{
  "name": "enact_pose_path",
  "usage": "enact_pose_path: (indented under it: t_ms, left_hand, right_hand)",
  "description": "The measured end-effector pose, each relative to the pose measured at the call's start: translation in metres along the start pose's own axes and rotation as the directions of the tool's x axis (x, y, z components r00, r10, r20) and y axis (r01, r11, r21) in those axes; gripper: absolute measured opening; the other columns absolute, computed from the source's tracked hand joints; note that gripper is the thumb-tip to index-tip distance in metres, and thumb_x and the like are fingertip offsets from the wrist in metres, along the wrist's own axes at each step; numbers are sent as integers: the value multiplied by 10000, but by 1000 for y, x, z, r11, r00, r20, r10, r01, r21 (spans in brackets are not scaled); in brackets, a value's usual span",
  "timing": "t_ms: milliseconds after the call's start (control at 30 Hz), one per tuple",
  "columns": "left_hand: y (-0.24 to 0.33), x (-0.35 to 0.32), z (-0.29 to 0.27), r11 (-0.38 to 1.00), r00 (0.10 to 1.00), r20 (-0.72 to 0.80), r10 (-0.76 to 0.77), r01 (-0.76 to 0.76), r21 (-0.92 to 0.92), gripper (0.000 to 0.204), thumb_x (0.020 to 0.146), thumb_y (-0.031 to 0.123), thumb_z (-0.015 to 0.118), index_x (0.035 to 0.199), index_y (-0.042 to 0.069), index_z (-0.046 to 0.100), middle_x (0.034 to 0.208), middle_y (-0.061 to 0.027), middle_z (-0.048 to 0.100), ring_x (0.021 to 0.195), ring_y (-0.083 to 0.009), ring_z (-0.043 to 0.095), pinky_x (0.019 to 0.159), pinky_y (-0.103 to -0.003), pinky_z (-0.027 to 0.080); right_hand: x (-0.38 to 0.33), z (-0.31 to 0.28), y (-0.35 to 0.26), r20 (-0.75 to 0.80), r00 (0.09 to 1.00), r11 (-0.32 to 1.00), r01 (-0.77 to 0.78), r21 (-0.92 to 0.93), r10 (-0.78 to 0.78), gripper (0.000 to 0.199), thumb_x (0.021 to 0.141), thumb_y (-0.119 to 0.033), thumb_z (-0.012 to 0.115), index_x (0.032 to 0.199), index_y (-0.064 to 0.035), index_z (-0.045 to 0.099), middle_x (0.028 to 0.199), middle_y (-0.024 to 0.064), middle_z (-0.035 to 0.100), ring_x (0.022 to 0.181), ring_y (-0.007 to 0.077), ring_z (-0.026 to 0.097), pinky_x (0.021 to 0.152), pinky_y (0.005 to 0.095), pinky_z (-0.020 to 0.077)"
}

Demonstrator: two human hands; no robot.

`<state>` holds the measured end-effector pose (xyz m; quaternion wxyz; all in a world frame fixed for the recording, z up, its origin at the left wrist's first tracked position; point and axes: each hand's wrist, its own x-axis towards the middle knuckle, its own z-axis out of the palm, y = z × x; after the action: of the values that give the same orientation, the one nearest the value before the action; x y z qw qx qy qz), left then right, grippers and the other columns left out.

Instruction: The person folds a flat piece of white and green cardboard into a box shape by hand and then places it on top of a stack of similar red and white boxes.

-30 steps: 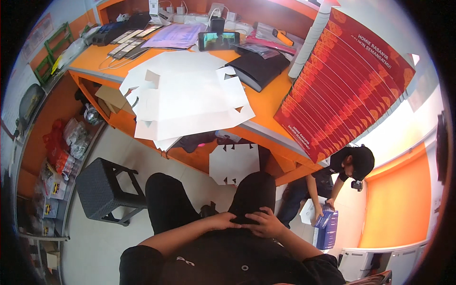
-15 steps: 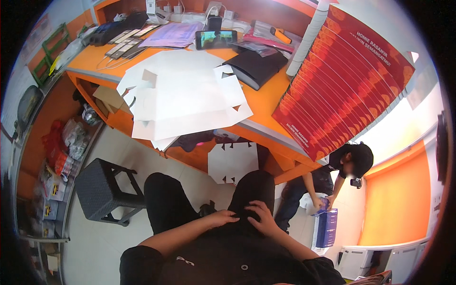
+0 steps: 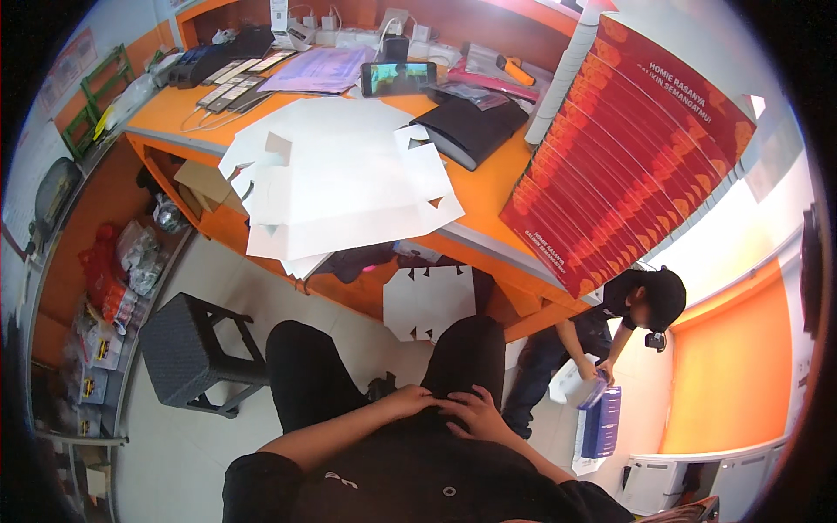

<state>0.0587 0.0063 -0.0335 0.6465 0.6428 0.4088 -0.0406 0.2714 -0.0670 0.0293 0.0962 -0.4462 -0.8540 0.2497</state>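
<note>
My left hand (image 3: pixel 408 402) rests low over my lap with its fingers drawn together. Whatever they may hold is hidden. Beside it, my right hand (image 3: pixel 475 414) has its fingers apart and holds nothing that shows; its fingertips meet those of the left hand. Under both hands is the dark cloth of my shirt and black trousers (image 3: pixel 305 366). Ahead of my knees, flat white die-cut cardboard sheets (image 3: pixel 349 174) lie stacked on the orange table (image 3: pixel 187 109), overhanging its front edge. A smaller white cut sheet (image 3: pixel 427 301) stands below the tabletop.
A red printed board stack (image 3: pixel 636 148) rises at the table's right end. A phone (image 3: pixel 398 78) and black pouch (image 3: pixel 471 131) sit behind the sheets. A black stool (image 3: pixel 205 353) stands left. At right, a co-worker (image 3: pixel 602 322) bends over a blue box (image 3: pixel 602 423).
My hands have come together, the right fingertips now meeting the left. At the right, the co-worker's hands and the white-and-blue box in them have shifted slightly.
</note>
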Motion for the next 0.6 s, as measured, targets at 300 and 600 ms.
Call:
enact_pose_path:
  t_ms: [300, 600]
  left_hand:
    - [-1, -2, -5, 994, 998, 43, 45, -41, -100, 465, 843, 394, 677, 1132, 32, 640, 1026, -76, 660, 917, -150, 596, 820, -306, 458]
    - [-2, -3, -10, 944, 972, 237, -6, 84, -319, 370, 896, 357, 605, 1130, 76, 664, 1131, -56, 644, 1061, -149, 560, 957, -305, 394]
  right_hand:
    - [-5, -7, 1, -53, 990, 974, 116, -196, -129, 512, 869, -300, 630, 1352, -271, 466, 1251, 54, 569, 1265, 196, 452, 1103, 546, 239]
    - [-1, -31, -1, 97, 972, 950, 231, -211, -215, 558, 856, -304, 646, 1373, -267, 438, 1302, 53, 525, 1289, 202, 429, 1106, 527, 256]
